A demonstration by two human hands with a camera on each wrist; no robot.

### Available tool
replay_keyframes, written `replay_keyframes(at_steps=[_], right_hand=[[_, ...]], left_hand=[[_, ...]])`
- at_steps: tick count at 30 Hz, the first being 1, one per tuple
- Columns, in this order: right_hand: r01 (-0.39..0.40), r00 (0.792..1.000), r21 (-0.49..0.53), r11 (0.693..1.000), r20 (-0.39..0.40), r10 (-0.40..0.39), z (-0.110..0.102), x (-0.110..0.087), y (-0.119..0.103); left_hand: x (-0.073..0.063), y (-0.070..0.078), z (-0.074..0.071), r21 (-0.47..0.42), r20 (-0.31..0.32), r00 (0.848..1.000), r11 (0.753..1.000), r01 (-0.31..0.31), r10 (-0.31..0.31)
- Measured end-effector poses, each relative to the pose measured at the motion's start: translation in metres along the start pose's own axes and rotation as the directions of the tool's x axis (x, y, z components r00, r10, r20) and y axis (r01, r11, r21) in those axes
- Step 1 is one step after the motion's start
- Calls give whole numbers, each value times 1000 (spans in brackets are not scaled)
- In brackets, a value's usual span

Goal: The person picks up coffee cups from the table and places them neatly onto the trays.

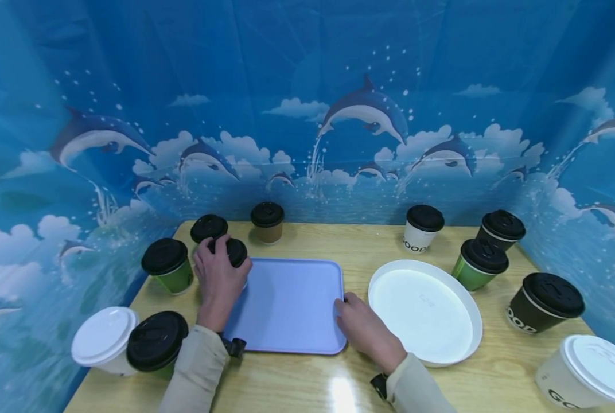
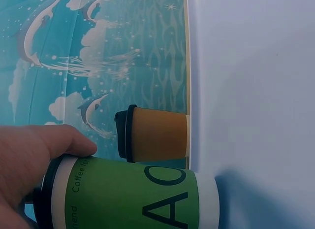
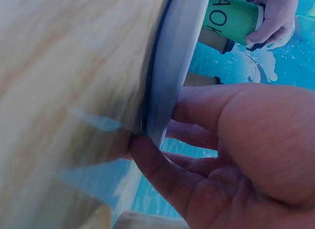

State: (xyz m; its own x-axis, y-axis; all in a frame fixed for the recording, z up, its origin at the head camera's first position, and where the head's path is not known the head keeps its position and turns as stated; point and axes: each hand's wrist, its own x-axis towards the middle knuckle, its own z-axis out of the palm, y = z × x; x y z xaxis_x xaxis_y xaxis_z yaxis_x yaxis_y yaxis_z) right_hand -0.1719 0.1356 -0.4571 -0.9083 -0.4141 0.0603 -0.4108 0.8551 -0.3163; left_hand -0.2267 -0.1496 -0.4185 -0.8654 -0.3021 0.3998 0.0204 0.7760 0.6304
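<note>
My left hand (image 1: 220, 281) grips a green paper coffee cup (image 2: 123, 194) by its black lid (image 1: 237, 252), fingers curled around the lid. The cup stands upright over the left end of a lavender tray (image 1: 292, 304), its base close to the tray surface in the left wrist view. At the tray's right edge, my right hand (image 1: 364, 327) pinches the rim (image 3: 179, 56), the thumb below and fingers along the side. Just past the left hand is another black-lidded cup (image 1: 209, 227). A brown cup (image 2: 160, 135) with a black lid stands behind the tray.
A round white tray (image 1: 470, 338) lies right of my right hand. On the left stand green cups (image 1: 175, 278) and a white-lidded cup (image 1: 106, 338). Along the right are a white cup (image 1: 418, 236), a green cup (image 1: 470, 272), dark cups (image 1: 532, 310) and a large white-lidded cup (image 1: 565, 373). A dolphin-print curtain (image 1: 297, 74) surrounds the table.
</note>
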Motion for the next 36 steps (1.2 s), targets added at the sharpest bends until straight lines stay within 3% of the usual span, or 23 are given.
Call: replay_keyframes(at_steps=[18, 36], right_hand=[[19, 1000, -12, 1000, -13, -19, -1, 0, -1], [26, 999, -21, 999, -20, -26, 0, 0, 0]], left_hand=[[1, -8, 9, -15, -44, 999, 1000, -7, 7], [5, -14, 11, -62, -31, 1000, 998, 1, -3]])
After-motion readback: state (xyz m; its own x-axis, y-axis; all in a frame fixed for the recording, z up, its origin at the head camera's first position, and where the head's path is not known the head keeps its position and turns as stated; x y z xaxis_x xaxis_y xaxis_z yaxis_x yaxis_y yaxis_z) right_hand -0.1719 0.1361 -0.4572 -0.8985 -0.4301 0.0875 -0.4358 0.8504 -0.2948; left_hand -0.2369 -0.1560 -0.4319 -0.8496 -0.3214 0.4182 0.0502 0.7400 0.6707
